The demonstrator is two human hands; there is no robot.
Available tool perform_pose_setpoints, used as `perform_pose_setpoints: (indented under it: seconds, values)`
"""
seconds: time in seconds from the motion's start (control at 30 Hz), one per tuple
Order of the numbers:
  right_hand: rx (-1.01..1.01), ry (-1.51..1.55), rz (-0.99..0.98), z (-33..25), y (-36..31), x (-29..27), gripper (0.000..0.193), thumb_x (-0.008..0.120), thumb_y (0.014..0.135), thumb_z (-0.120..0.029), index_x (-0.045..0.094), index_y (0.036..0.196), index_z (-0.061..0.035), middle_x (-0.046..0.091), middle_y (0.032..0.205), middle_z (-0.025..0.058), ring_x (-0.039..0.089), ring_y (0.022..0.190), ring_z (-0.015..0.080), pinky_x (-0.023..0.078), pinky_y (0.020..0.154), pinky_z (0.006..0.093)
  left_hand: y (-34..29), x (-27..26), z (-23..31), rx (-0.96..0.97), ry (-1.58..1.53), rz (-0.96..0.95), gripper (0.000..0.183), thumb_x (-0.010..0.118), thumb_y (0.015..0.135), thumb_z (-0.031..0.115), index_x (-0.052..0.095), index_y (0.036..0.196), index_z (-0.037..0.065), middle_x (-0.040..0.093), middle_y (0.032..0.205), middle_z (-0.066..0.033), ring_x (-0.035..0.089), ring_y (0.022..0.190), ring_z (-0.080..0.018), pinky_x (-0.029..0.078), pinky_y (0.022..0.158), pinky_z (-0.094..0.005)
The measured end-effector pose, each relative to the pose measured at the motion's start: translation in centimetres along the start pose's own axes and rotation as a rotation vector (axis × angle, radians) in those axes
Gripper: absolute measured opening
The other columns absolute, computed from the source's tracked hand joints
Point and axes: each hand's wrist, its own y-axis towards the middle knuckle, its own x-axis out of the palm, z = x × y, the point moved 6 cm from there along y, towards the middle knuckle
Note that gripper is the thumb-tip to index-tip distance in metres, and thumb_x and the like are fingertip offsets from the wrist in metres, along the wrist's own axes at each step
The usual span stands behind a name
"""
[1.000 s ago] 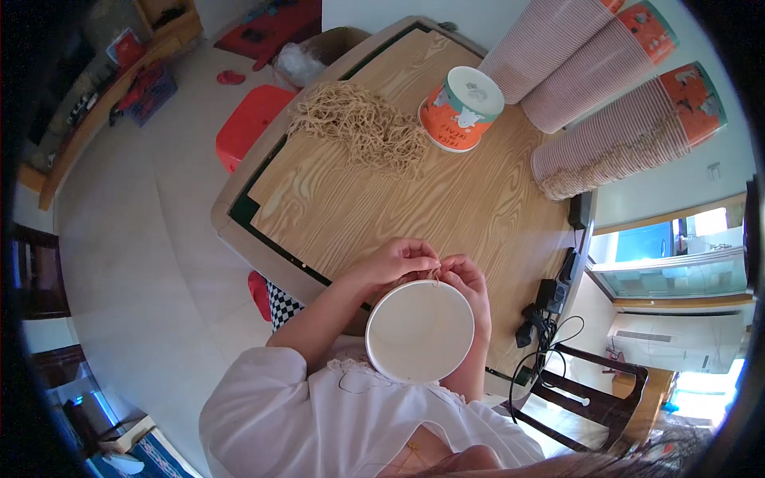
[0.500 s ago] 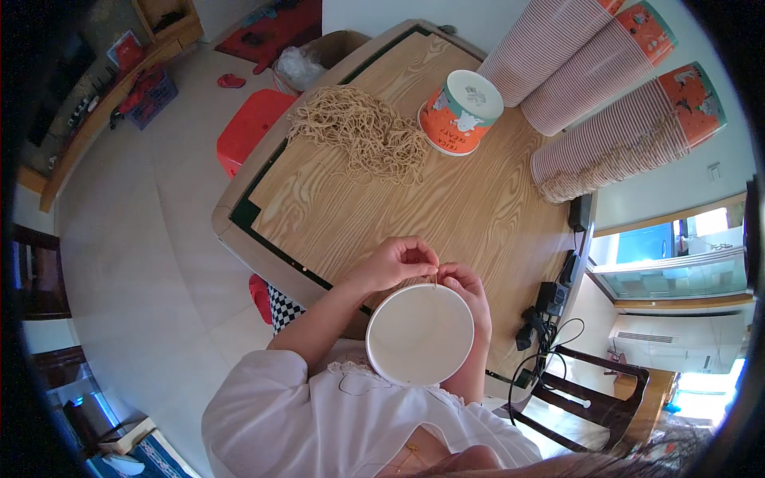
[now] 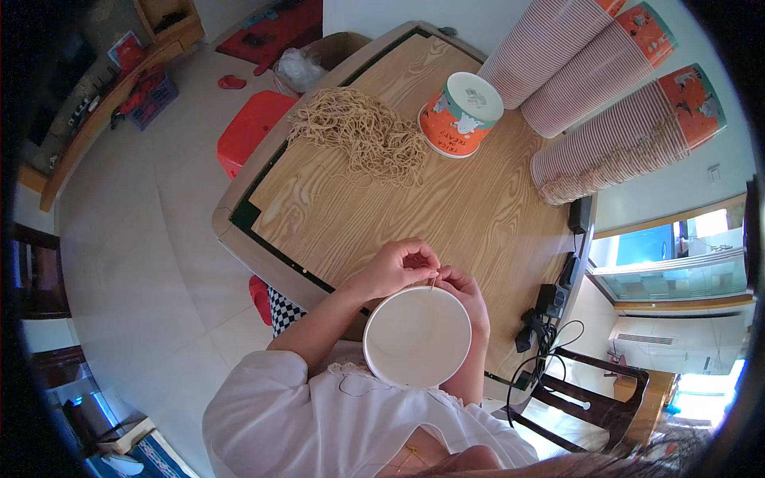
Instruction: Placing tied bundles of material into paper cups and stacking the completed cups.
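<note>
I see the left hand (image 3: 392, 268) pinching thin string (image 3: 432, 284) at the far rim of the white tub (image 3: 417, 338); the right hand (image 3: 468, 299) meets it, grip I can't tell; the mouth faces up, presumably for easy reach

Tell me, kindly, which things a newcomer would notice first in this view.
Probably the wide white mouth of the paper tub before the white shirt, with the left hand and right hand meeting around thin cord at its far rim. Next, perhaps, three tall tub stacks, upper right, and the tangled cord heap on the table, beside an orange tub.
</note>
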Motion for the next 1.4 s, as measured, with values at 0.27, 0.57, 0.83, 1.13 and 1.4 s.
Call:
perform_pose_setpoints:
  seconds: [0.27, 0.57, 0.83, 1.13, 1.4]
  values:
    - [-0.031, -0.083, -0.003, 0.0, 0.2, -0.5, 0.007, 0.059, 0.084, -0.008, 0.059, 0.081, -0.0019, 0.06, 0.076, 0.0006, 0.056, 0.068, 0.0074, 0.044, 0.057, 0.0209, 0.0, -2.0, -2.5, -0.115, -0.179, -0.057, 0.018, 0.06, 0.082, 0.006, 0.055, 0.099, 0.003, 0.056, 0.091, -0.0024, 0.055, 0.087, -0.0102, 0.047, 0.078, -0.025]
    - [-0.045, -0.1, -0.055, 0.1, 0.5, -0.6, 0.006, 0.059, 0.083, -0.008, 0.06, 0.082, -0.0013, 0.061, 0.076, 0.0012, 0.056, 0.068, 0.0079, 0.044, 0.058, 0.021, -0.5, -1.9, -0.5, -0.027, 0.167, -0.211, 0.014, 0.06, 0.082, 0.011, 0.059, 0.093, 0.003, 0.06, 0.088, -0.0022, 0.057, 0.082, -0.0106, 0.047, 0.076, -0.0257]
    - [-0.085, -0.024, -0.058, -0.4, 0.3, -0.2, 0.006, 0.059, 0.083, -0.008, 0.059, 0.081, -0.0017, 0.061, 0.076, 0.0016, 0.056, 0.067, 0.0084, 0.045, 0.057, 0.0219, 0.1, 0.1, -2.8, -0.295, -0.362, -0.176, 0.014, 0.062, 0.082, 0.018, 0.061, 0.084, 0.004, 0.059, 0.074, 0.0009, 0.054, 0.066, -0.0074, 0.043, 0.059, -0.0218]
    - [-0.11, -0.134, 0.058, -1.7, -0.7, -0.7, 0.008, 0.057, 0.085, -0.008, 0.059, 0.081, -0.002, 0.06, 0.074, 0.0008, 0.056, 0.067, 0.0085, 0.045, 0.057, 0.0225, -0.1, 0.4, -3.5, -0.383, -0.538, -0.015, 0.013, 0.062, 0.081, 0.016, 0.062, 0.086, 0.005, 0.06, 0.074, -0.0003, 0.05, 0.058, -0.0055, 0.039, 0.054, -0.019]
    - [-0.088, -0.227, 0.038, -1.6, 0.0, -1.2, 0.007, 0.058, 0.084, -0.008, 0.059, 0.08, -0.0019, 0.061, 0.073, 0.001, 0.056, 0.065, 0.0078, 0.045, 0.056, 0.0216, 0.3, 0.1, -4.0, -0.34, -0.456, -0.078, 0.014, 0.061, 0.082, 0.018, 0.059, 0.088, 0.005, 0.058, 0.074, 0.0001, 0.054, 0.063, -0.008, 0.044, 0.058, -0.0213]
